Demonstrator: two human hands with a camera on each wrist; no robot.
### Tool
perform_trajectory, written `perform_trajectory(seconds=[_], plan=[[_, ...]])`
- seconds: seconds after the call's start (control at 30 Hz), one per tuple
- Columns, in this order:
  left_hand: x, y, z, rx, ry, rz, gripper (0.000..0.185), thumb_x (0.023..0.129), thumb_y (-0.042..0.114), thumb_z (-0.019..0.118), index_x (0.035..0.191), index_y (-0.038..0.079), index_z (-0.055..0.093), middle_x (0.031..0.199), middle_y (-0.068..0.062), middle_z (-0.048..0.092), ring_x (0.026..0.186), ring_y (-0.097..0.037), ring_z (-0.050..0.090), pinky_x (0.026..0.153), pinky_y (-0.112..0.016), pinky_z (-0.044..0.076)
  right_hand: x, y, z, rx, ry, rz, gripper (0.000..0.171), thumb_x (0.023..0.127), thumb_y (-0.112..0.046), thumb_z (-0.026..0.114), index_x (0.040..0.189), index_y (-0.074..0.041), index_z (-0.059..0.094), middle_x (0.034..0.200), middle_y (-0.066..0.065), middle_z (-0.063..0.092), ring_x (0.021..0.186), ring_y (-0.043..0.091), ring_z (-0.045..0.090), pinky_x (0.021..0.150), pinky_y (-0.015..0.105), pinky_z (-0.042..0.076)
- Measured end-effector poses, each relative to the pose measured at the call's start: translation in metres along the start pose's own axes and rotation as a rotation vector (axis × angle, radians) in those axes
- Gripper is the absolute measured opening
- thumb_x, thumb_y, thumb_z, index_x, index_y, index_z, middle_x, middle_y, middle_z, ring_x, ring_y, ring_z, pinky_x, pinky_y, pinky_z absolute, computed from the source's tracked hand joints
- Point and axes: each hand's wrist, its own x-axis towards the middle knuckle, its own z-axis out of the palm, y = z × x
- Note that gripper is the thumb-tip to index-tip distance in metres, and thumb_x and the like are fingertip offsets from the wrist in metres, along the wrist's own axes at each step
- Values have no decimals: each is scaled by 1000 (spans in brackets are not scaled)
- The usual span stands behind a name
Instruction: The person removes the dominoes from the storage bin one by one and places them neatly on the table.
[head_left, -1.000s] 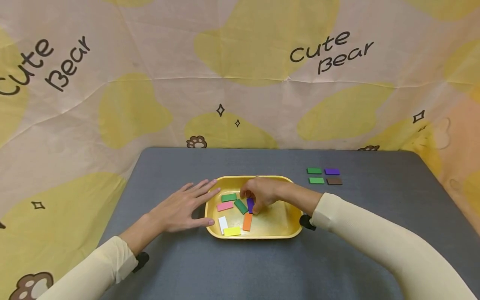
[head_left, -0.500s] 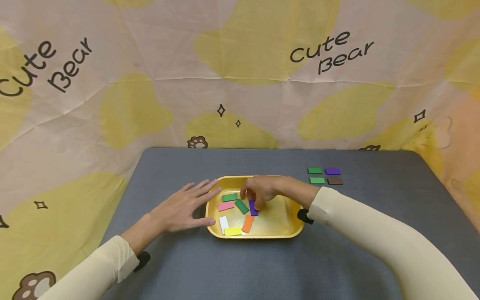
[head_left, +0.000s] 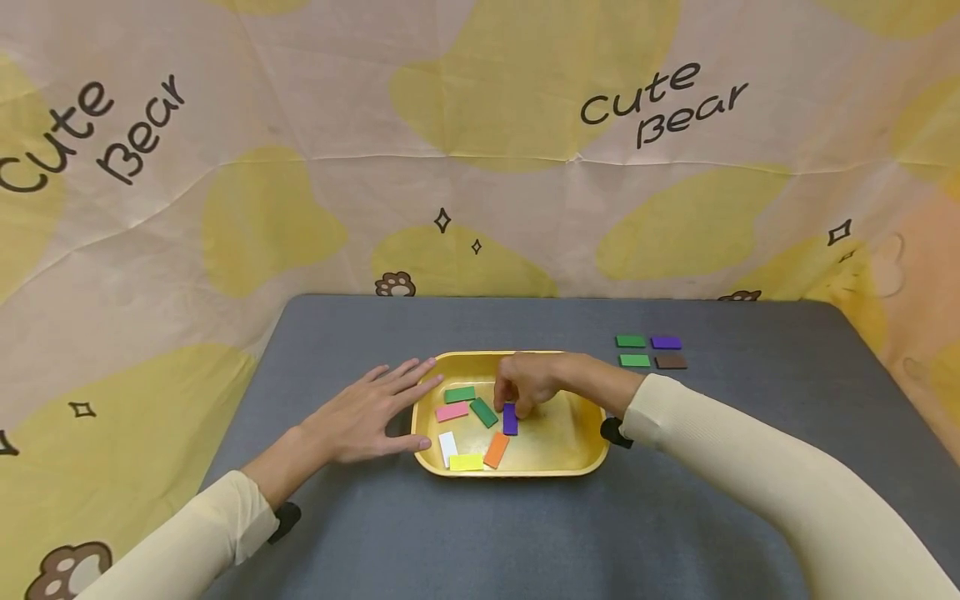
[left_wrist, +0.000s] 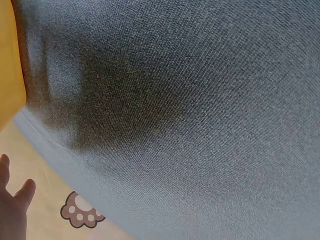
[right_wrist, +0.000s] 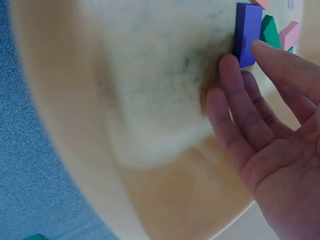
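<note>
A yellow tray (head_left: 558, 473) stands on the grey table. My right hand (head_left: 531, 382) reaches down inside it, pinching the near-upright-lying purple block (head_left: 510, 420) between fingertips; in the right wrist view, fingertips meet both sides of that purple block (right_wrist: 247, 32) at one end. My left hand (head_left: 375, 414) lies with spread, straight fingers at the tray's left rim. Around the purple block in the tray are an orange block (head_left: 497, 450), a dark green block (head_left: 483, 412), another green block (head_left: 460, 394), a pink block (head_left: 452, 412), a white block (head_left: 447, 448) and a yellow block (head_left: 467, 462).
Behind the tray to the right, a green block (head_left: 630, 341), a purple block (head_left: 666, 342), a light green block (head_left: 634, 361) and a brown block (head_left: 671, 362) lie in two short rows on the table (head_left: 360, 533). A patterned cloth (head_left: 480, 125) hangs behind the table.
The purple block has shifted slightly right and toward me with my right hand, turning straighter. The orange block has tilted. My left hand stays in place.
</note>
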Motion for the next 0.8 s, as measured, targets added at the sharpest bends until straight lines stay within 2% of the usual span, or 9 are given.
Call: perform_trajectory(seconds=[0.2,0.4,0.67,0.8], plan=[[0,0,0,2,5,-5,89,90,74,46,160,23,25,166,5,15,151,-24,20,116,-58,23,0,-2,0,-18,12,-9,27,80,7,70,103,-3,77,92,3,71,79,7,52,75,18,47],[0,0,1,5,5,-5,89,90,75,45,160,24,24,166,5,15,151,-24,20,116,-57,23,0,-4,0,-1,22,-3,23,81,6,71,101,-3,77,89,2,69,77,7,51,74,18,47],[0,-1,0,4,10,0,90,90,76,44,160,24,24,165,5,15,151,-24,20,116,-57,24,-1,-4,1,63,4,-15,19,80,10,70,96,0,73,75,-5,53,72,8,45,64,18,38],[0,-1,0,5,15,5,89,90,75,45,160,24,24,165,5,16,151,-24,20,116,-58,24,-1,-5,0,74,-7,-22,17,80,11,69,94,1,71,74,-5,51,71,7,44,63,18,36]])
